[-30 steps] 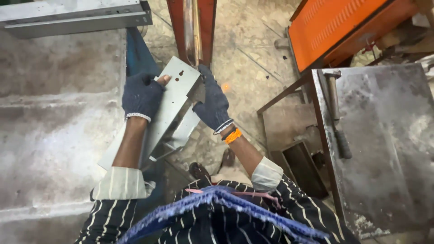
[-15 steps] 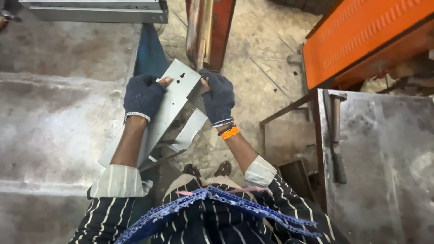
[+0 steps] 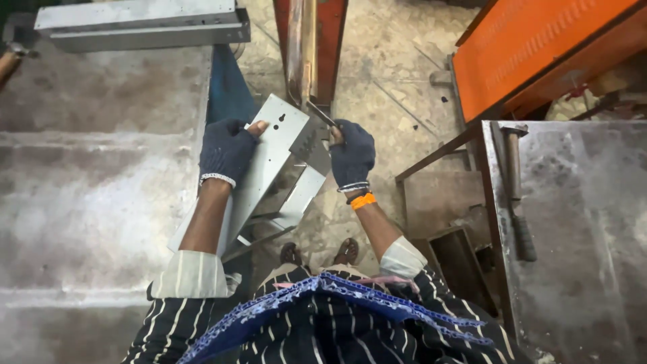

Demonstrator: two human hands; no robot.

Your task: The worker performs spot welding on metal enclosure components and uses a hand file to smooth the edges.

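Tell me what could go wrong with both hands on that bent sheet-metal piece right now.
The left hand has a bare fingertip poking from its glove on the grey sheet-metal piece; an edge could cut it. The right hand grips close to the upright red machine, so a pinch seems possible. The sandalled feet sit below if the piece slips.

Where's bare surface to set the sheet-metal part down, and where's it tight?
Bare: the grey bench top left of the left hand, below the long metal channel; also the steel table right of the hammer. Tight: between the sheet-metal part, right hand and red machine post.
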